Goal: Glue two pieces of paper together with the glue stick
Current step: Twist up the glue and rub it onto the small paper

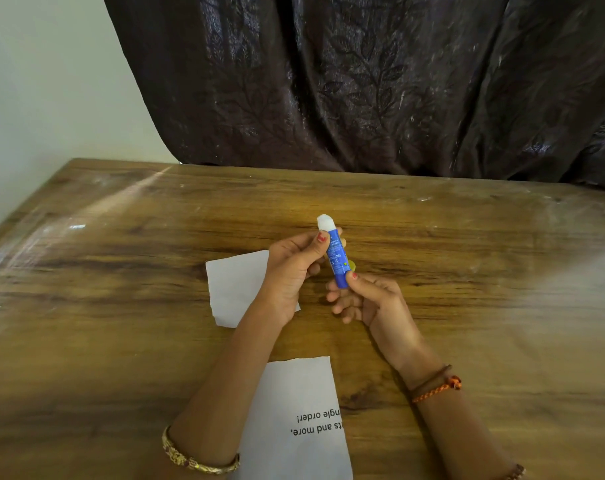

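The left hand point(296, 268) grips the upper part of a blue glue stick point(336, 258), thumb on the near side of the tube just under the exposed white glue. The right hand point(367, 299) pinches the stick's lower end between thumb and fingers, the remaining fingers loosely curled below it. The stick is held above the table, tilted with its uncapped tip pointing away from the person and slightly left; the white glue stands well out of the tube. A small yellow object point(352, 264) shows just behind the tube, mostly hidden, and what it is cannot be told.

Under the left hand and wrist lies a blank torn piece of paper point(233, 289), flat on the wooden table point(121, 306). A second torn piece with printed text point(304, 420) lies nearer the person, between the two forearms, reaching the bottom edge of view. The two papers are apart, with bare wood between them.

The tabletop stretches wide to both sides and beyond the hands. Its far edge meets a dark patterned curtain point(363, 81), and its left edge runs along a pale wall point(45, 81).
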